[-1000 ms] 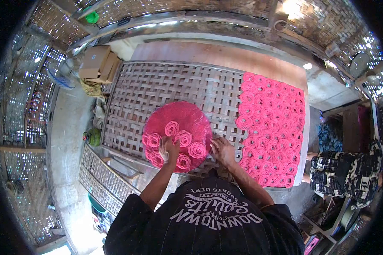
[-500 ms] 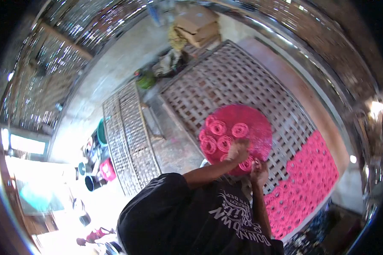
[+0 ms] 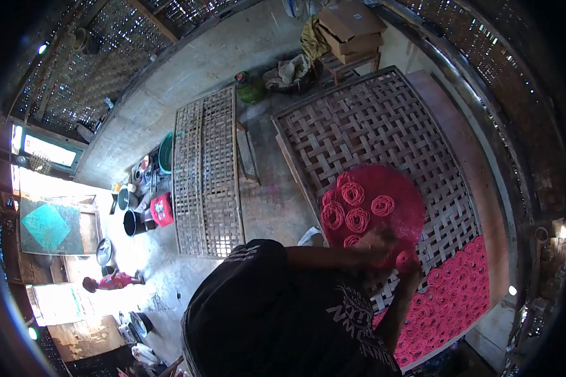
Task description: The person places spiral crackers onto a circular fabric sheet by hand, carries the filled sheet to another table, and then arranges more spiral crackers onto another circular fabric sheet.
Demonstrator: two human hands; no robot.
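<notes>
A round red tray [image 3: 405, 195] lies on a woven bamboo rack, bearing several coils of thin pink strands [image 3: 357, 220]. My left hand [image 3: 378, 246] is over the tray's near part, blurred by motion, so its fingers cannot be made out. Close by, at the near right rim, my right hand [image 3: 411, 278] is closed around a small round pink object [image 3: 407, 261]. Whether that object is a coil or a tool does not show clearly. My left forearm hides the near edge of the tray.
The woven rack [image 3: 358, 119] carries rows of pink coils [image 3: 446, 301] at its near right. A second bamboo rack [image 3: 207, 169] stands to the left. Behind are a green jug [image 3: 250, 89] and cardboard boxes [image 3: 352, 28]. A person in red [image 3: 116, 281] is at the far left.
The view has swung, so the racks and tray appear farther right. My left hand has moved across the tray toward my right hand, which keeps hold of the pink object.
</notes>
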